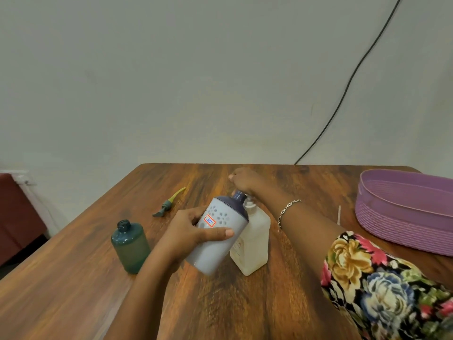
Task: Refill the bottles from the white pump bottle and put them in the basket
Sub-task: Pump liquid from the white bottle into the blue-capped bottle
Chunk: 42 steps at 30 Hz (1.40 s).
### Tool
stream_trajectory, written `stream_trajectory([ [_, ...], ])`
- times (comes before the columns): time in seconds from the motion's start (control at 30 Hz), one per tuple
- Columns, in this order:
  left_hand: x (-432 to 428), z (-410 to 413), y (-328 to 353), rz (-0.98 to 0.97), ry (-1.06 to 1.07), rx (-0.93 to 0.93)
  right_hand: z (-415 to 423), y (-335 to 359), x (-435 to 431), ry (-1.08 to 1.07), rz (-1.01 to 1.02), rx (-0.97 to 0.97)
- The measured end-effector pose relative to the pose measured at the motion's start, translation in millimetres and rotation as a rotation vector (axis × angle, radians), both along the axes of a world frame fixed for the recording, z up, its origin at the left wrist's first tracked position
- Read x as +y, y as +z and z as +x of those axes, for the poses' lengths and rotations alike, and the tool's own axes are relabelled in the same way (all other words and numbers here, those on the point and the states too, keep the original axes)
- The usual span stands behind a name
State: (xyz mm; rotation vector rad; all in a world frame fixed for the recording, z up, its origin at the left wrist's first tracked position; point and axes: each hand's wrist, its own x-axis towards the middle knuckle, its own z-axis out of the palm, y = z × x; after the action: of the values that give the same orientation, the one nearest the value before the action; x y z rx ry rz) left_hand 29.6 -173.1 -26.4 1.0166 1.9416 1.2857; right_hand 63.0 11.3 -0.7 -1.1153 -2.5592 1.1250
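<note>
My left hand (190, 233) grips a pale grey bottle (218, 244) with a dark blue top, tilted so its open neck points at the pump of the white pump bottle (252, 244). The pump bottle stands upright in the middle of the table. My right hand (242, 179) sits on top of the pump head with its fingers curled; the pump head itself is mostly hidden. A dark green bottle (130, 246) stands uncapped to the left. Its green pump cap (169, 203) lies on the table behind it. The purple basket (402, 217) is at the right.
The wooden table (73, 290) ends at a pale wall. A black cable (355, 72) runs down the wall to the table's back edge. A thin white stick (339, 214) lies beside the basket. A dark red seat (17, 217) stands at the left.
</note>
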Motion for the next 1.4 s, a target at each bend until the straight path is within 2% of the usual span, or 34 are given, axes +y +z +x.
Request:
stream_trajectory([
  [0.1,-1.1,0.3,6.7,0.032,0.005,0.008,-0.4,9.6,0.9,0.024,-0.068,0.064],
  [0.2,-1.8,1.0,17.3,0.057,0.019,0.004,-1.2,23.1,-1.9,0.040,-0.045,0.087],
  [0.57,0.7,-1.3,8.5,-0.033,0.016,-0.029,1.0,5.2,-3.2,-0.009,0.018,-0.056],
  [0.77,-0.6,5.2,19.8,0.015,0.015,-0.019,1.1,19.3,-1.5,0.002,-0.011,0.065],
  [1.07,-3.6,1.7,13.4,-0.063,0.052,-0.015,-6.1,0.4,-2.0,0.034,0.117,-0.113],
  [1.27,-0.4,5.6,21.3,-0.051,0.038,-0.024,-1.7,10.0,-0.2,-0.004,0.059,0.037],
  [1.4,-4.4,5.3,28.1,-0.025,0.033,-0.014,-2.2,18.0,-3.1,0.049,0.103,0.001],
])
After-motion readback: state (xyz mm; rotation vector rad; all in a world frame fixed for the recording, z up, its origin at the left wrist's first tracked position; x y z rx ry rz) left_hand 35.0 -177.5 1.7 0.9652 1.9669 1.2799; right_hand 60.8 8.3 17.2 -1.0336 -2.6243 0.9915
